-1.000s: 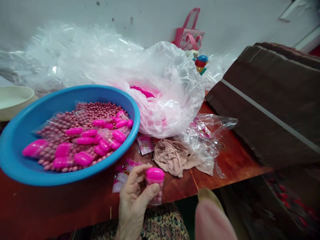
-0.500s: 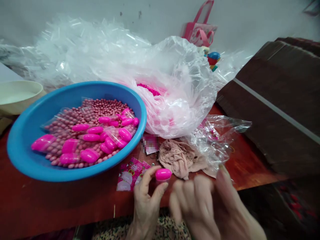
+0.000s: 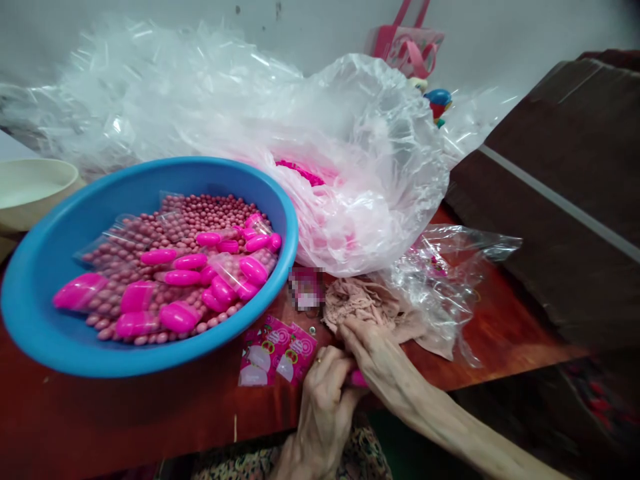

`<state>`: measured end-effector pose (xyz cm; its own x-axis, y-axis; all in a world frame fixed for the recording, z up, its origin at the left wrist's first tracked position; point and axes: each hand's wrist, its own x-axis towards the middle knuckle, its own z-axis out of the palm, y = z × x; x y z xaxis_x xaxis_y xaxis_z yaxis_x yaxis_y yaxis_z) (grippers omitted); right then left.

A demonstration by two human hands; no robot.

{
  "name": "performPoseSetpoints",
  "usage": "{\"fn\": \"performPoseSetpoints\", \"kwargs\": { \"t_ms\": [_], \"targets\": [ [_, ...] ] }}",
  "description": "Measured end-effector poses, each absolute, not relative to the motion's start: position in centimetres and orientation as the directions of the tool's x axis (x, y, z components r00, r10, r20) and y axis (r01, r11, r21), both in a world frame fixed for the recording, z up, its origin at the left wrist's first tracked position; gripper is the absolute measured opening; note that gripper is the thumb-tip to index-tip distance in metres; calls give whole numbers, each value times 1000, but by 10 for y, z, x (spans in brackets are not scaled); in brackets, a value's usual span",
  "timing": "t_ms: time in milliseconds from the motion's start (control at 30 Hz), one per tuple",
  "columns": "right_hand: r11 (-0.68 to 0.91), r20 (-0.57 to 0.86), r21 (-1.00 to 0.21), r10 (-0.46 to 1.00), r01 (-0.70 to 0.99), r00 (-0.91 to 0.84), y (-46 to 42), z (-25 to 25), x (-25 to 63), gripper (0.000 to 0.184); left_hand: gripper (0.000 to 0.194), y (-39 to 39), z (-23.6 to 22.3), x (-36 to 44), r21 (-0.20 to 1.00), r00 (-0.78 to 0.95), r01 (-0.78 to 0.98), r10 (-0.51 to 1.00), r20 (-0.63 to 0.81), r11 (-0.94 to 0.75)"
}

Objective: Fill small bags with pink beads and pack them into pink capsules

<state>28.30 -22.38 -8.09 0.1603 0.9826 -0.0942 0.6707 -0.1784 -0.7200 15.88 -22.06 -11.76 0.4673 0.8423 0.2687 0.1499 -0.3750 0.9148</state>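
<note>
My left hand (image 3: pixel 327 393) is closed around a bright pink plastic capsule (image 3: pixel 358 379), of which only a small part shows. My right hand (image 3: pixel 373 350) lies across it from the right, its fingers bent and pressed together over the capsule and against the left fingers. Most of the capsule is hidden between the two hands. Pink printed cards (image 3: pixel 257 357) lie just left of them. Behind my right fingers is a crumpled beige cloth (image 3: pixel 363 300). Similar pink-capped capsules (image 3: pixel 180 317) rest on dusty-pink beads (image 3: pixel 200 210) in a blue basin (image 3: pixel 45 340).
A large clear plastic bag (image 3: pixel 390 133) with pink pieces inside stands behind the cloth. A smaller clear bag (image 3: pixel 450 267) lies to its right. Brown cardboard (image 3: pixel 565 200) leans at the right. A cream bowl (image 3: pixel 35 200) sits at the left, on the red tabletop (image 3: pixel 125 420).
My right hand has moved in from the right and come down over the pink capsule. My left hand has turned and closed further around it. The view has shifted slightly.
</note>
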Motion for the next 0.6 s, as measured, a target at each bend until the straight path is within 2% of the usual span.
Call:
{"fn": "performPoseSetpoints", "kwargs": {
  "t_ms": [100, 600],
  "targets": [
    [-220, -119, -690, 974, 689, 192, -220, -81, 287, 25, 13, -221, -119, 162, 886, 501, 171, 813, 298, -431],
    [-365, -184, -762, 914, 535, 362, -238, -85, 285, 33, 34, -233, -152, 164, 812, 617, 159, 698, 363, -562]
  ]
}}
